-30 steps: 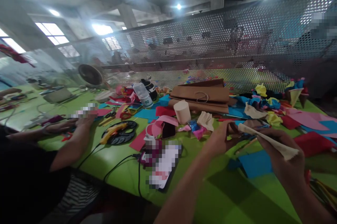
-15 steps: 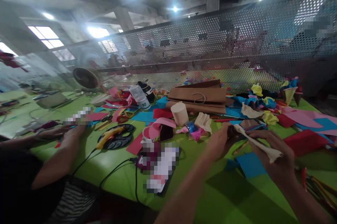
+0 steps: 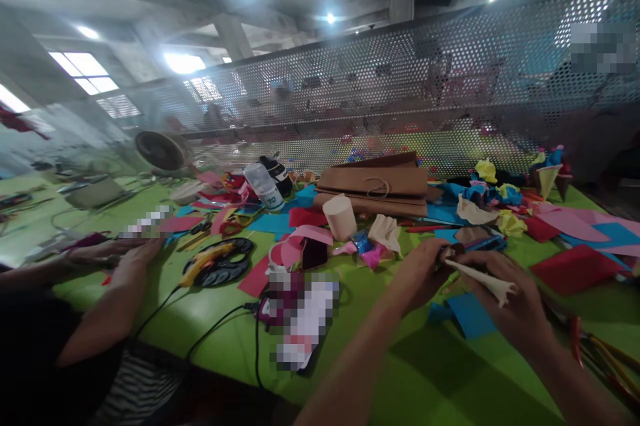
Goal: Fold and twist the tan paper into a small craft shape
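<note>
A strip of cream crepe paper [image 3: 483,281], gathered narrow at one end and ruffled at the other, is pinched in my right hand [image 3: 507,303]. My left hand [image 3: 424,274] is closed at its narrow end, around a small brown piece [image 3: 454,251] mostly hidden by the fingers. Below both hands a blue paper square [image 3: 473,316] lies on the green table [image 3: 440,379]. Behind them are a crumpled cream piece [image 3: 475,211] and a yellow crumpled piece [image 3: 513,223].
A cream paper roll [image 3: 340,217], folded brown sheets [image 3: 373,183] and a white bottle [image 3: 263,186] stand farther back. Scissors [image 3: 600,353] lie at right, a phone [image 3: 307,326] and a yellow glue gun [image 3: 205,261] at left. A co-worker's hands [image 3: 135,256] work at far left.
The cream crepe paper has turned slightly and looks narrower, its ruffled end shifted left. My right hand has moved a little left, and more of the brown piece shows between the hands.
</note>
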A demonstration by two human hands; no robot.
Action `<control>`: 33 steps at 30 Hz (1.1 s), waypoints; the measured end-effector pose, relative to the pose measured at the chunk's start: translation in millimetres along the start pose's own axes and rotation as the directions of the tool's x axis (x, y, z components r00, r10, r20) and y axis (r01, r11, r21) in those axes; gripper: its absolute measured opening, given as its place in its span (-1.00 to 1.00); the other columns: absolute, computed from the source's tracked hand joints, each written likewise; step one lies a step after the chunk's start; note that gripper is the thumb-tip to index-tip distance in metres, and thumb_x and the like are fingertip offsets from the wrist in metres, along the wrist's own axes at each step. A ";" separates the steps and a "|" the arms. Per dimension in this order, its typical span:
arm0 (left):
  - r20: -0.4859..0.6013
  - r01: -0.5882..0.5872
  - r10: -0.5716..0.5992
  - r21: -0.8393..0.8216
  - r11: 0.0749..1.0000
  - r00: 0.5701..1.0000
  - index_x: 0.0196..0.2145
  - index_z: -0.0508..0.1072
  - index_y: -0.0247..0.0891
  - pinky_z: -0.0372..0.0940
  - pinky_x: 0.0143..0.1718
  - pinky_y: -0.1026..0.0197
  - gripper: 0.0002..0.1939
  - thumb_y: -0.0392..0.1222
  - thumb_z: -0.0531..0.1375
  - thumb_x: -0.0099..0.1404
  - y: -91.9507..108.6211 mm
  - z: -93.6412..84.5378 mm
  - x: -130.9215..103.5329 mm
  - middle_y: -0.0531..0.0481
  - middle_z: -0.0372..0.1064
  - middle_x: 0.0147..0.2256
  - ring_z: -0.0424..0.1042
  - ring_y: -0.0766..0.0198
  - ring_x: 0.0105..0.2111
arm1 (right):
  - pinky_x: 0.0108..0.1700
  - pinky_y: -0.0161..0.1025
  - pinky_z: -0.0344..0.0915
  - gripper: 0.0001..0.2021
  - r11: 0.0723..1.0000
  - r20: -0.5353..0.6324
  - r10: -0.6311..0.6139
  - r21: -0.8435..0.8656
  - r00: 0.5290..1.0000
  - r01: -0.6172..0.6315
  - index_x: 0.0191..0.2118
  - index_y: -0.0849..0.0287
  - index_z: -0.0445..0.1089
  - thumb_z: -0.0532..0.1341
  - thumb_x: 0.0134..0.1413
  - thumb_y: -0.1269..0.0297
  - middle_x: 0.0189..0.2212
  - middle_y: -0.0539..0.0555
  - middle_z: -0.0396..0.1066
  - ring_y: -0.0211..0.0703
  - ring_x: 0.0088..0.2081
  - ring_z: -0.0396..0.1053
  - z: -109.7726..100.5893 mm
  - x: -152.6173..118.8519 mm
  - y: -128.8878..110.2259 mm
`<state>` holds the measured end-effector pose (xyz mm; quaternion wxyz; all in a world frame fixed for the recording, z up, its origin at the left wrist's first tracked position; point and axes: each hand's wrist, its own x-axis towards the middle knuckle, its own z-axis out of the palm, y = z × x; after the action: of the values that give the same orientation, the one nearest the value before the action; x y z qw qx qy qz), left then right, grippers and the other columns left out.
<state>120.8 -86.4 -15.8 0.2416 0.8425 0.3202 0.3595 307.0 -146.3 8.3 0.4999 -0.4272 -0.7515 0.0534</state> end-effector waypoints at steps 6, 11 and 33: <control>0.035 0.009 -0.009 -0.009 1.000 0.999 0.08 0.35 -0.21 0.35 0.06 0.02 -0.71 -0.27 0.17 0.41 4.9 -2.9 1.0 -0.18 0.46 -0.01 0.46 0.04 0.01 | -0.19 -0.18 0.43 -0.85 1.000 0.106 0.021 -0.023 0.994 -0.019 -0.07 0.00 0.47 0.22 0.29 0.30 -0.19 0.07 0.59 -0.03 -0.21 0.54 1.5 0.9 -1.8; 0.067 0.035 -0.031 -0.052 0.998 0.997 0.05 0.35 -0.17 0.36 0.06 0.05 -0.64 -0.36 0.19 0.31 5.5 1.5 0.6 -0.16 0.46 -0.01 0.46 0.05 0.01 | -0.21 -0.16 0.42 -0.84 0.998 0.167 0.005 -0.062 0.986 0.006 -0.04 -0.01 0.46 0.24 0.30 0.24 -0.19 0.06 0.60 -0.01 -0.20 0.55 2.0 1.1 -3.1; 0.008 0.075 -0.075 -0.122 0.990 0.997 0.05 0.33 -0.24 0.31 0.01 0.07 -0.68 -0.25 0.24 0.36 8.1 6.5 -2.5 -0.15 0.43 -0.03 0.43 0.08 -0.06 | -0.29 -0.16 0.25 -0.82 0.976 -0.200 0.176 -0.093 0.964 -0.198 -0.18 0.06 0.42 0.36 0.18 0.14 -0.26 0.04 0.34 -0.09 -0.32 0.33 8.4 -1.4 12.7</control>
<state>127.3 -94.9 -15.8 0.3065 0.8141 0.3287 0.3678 308.0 -136.4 -3.2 0.5377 -0.5267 -0.6582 0.0169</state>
